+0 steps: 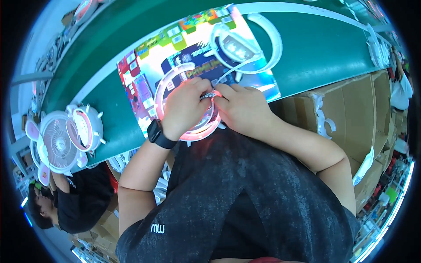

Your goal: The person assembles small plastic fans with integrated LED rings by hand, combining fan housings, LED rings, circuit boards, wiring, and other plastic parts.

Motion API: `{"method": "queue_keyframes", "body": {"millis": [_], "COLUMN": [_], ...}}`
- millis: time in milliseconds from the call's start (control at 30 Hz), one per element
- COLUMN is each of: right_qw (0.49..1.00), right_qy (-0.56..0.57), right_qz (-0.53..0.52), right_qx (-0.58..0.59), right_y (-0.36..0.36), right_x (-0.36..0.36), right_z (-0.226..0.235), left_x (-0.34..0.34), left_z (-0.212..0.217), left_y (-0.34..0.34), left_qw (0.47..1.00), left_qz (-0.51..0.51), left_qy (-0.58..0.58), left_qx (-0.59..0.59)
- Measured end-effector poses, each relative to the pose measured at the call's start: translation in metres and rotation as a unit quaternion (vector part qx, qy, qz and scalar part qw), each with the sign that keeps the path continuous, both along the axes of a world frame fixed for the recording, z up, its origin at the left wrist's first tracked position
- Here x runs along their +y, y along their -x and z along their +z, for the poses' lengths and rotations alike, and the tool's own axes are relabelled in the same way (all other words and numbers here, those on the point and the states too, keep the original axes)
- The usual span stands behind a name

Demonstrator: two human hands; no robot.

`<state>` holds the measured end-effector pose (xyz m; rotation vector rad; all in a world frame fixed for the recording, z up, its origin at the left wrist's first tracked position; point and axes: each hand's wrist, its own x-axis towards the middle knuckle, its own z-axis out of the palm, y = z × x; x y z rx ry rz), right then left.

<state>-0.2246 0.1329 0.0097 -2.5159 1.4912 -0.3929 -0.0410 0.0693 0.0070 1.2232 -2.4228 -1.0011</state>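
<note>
Both my hands meet over a ring-shaped white plastic housing (pixel 206 133) that has a pink glow along its near edge. My left hand (pixel 186 103), with a black watch on the wrist, is closed, its fingertips pinching a thin white cable (pixel 231 72). My right hand (pixel 243 107) is closed too, thumb and fingers pressed together on the same strand beside the left fingertips. The exact pinch point is partly hidden by the fingers. From there the cable runs up and right toward a second white ring-shaped housing (pixel 275 41). Both housings rest on a shiny, colourful printed sheet (pixel 139 98).
The sheet lies on a green worktable (pixel 315 48). At left stand a white round fan (pixel 59 140) with ear-like parts and more ring housings (pixel 90 127). An open cardboard box (pixel 351 105) is close at my right. Another person (pixel 83 197) sits at left.
</note>
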Motion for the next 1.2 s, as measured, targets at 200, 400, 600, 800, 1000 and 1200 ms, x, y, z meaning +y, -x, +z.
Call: {"method": "queue_keyframes", "body": {"millis": [200, 400, 600, 800, 1000, 1200], "right_qw": [0.953, 0.756, 0.585, 0.437, 0.704, 0.61], "right_qy": [0.256, -0.007, -0.404, -0.309, -0.443, -0.084], "right_qz": [-0.054, -0.649, -0.701, -0.834, -0.521, -0.788], "right_qx": [-0.149, -0.089, -0.051, -0.135, 0.19, -0.002], "right_y": [0.142, 0.407, 0.395, 0.306, 0.391, 0.426], "right_x": [-0.002, 0.146, 0.381, 0.37, 0.358, 0.278], "right_z": [0.045, -0.08, -0.319, -0.36, -0.38, -0.239], "left_x": [-0.026, -0.074, -0.084, -0.071, -0.073, -0.063], "left_z": [0.006, -0.007, -0.005, 0.022, -0.014, 0.006], "left_y": [-0.009, -0.005, -0.008, -0.031, -0.04, -0.038], "left_qw": [0.995, 0.996, 0.966, 0.969, 0.936, 0.939], "left_qz": [0.0, 0.058, 0.103, 0.183, 0.237, 0.258], "left_qy": [0.084, -0.029, -0.212, -0.091, -0.087, -0.042], "left_qx": [-0.046, -0.063, 0.108, 0.138, 0.246, 0.223]}}
